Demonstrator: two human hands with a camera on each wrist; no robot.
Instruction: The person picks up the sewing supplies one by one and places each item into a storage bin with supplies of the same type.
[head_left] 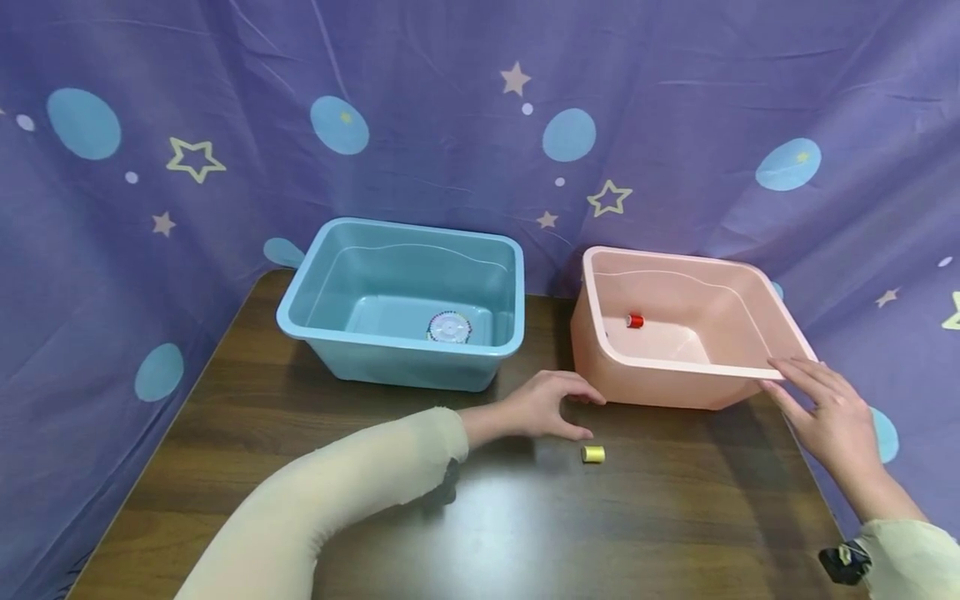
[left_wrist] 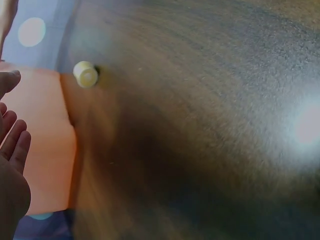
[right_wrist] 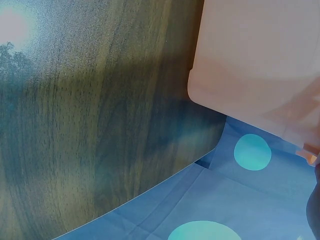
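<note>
My left hand (head_left: 536, 406) hovers over the table with thumb and fingers parted and nothing between them. Just beyond its thumb lies a small spool of yellow thread (head_left: 592, 454), which also shows in the left wrist view as a pale spool (left_wrist: 86, 74). My right hand (head_left: 836, 412) pinches the front right corner of the pink basin (head_left: 667, 383), fingers over the rim and thumb below it. Inside that basin is a spool of red thread (head_left: 635, 321). A tiny dark spot by its left wall is too small to tell.
Left of the pink basin stands a blue basin (head_left: 405, 358), holding a round wheel of coloured-head pins (head_left: 449, 327). Both sit at the back of the brown wooden table (head_left: 660, 517). A purple curtain (head_left: 442, 100) with stars hangs behind and at the sides.
</note>
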